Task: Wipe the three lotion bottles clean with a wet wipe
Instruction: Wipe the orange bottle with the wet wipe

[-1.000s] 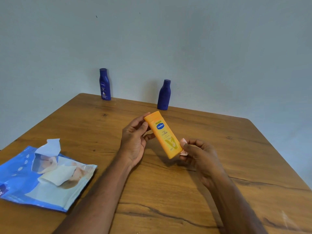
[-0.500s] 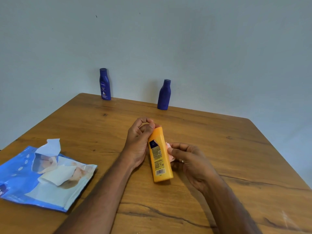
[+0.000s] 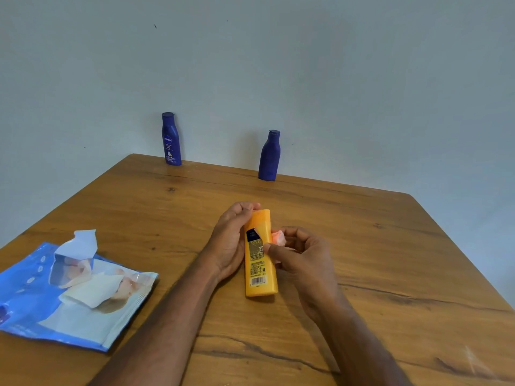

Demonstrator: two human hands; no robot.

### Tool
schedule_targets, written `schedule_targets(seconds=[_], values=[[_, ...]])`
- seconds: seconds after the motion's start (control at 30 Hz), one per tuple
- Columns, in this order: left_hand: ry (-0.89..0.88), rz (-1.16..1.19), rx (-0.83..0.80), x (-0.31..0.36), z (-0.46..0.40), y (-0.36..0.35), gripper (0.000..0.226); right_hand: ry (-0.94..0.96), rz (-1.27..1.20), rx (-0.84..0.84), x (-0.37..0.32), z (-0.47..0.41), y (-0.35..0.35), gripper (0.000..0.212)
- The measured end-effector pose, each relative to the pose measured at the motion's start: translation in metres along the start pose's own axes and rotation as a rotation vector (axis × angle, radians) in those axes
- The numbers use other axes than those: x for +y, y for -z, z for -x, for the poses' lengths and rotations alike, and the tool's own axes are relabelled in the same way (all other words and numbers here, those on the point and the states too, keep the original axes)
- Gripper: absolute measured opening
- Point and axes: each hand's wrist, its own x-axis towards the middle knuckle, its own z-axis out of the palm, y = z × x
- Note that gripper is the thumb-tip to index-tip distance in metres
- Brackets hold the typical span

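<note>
Over the middle of the wooden worktop (image 3: 362,246), the left hand (image 3: 228,243) grips the upper end of a yellow-orange plastic lotion bottle (image 3: 260,263), fingers curled round its cap end, the back label with barcode facing up. The right hand (image 3: 303,257) pinches a crumpled white wet wipe (image 3: 279,237) against the bottle's right side, its thumb lying on the label. Two dark blue plastic lotion bottles stand upright along the far edge: a labelled one (image 3: 170,139) near the far left corner, a plain one (image 3: 269,156) nearer the middle. A blue foil wipes pack (image 3: 36,296), flap open, lies by the left edge.
</note>
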Motion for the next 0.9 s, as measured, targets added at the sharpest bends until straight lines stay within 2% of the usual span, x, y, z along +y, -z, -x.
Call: schedule_targets(seconds=[0.07,0.17,0.27,0.4,0.47,0.67,0.73,0.8,0.9], values=[[0.076,0.033,-0.057,-0.001,0.0,0.003,0.03,0.059,0.028,0.027,-0.001,-0.001,0.004,0.028],[0.07,-0.015,-0.08,0.0,-0.001,0.004,0.031,0.115,0.09,-0.024,-0.006,-0.002,0.012,0.026],[0.047,0.068,-0.018,0.001,-0.003,0.006,0.028,0.105,0.131,-0.148,-0.013,-0.002,0.022,0.02],[0.032,0.173,0.068,0.004,-0.006,0.01,0.03,0.137,0.423,-0.242,-0.017,-0.002,0.034,0.015],[0.042,0.179,0.059,0.004,-0.005,0.008,0.033,0.161,0.461,-0.195,-0.016,-0.002,0.03,0.017],[0.071,0.094,-0.175,0.001,0.004,0.0,0.031,0.394,0.387,0.211,-0.007,-0.009,0.015,0.022],[0.062,0.068,-0.211,0.0,0.006,-0.002,0.028,0.45,0.384,0.287,-0.008,-0.011,0.015,0.021],[0.044,0.056,-0.207,0.0,0.007,-0.002,0.028,0.455,0.401,0.275,-0.009,-0.01,0.016,0.02],[0.012,0.09,-0.1,0.0,0.005,-0.002,0.032,0.399,0.528,0.095,-0.01,-0.008,0.02,0.011]])
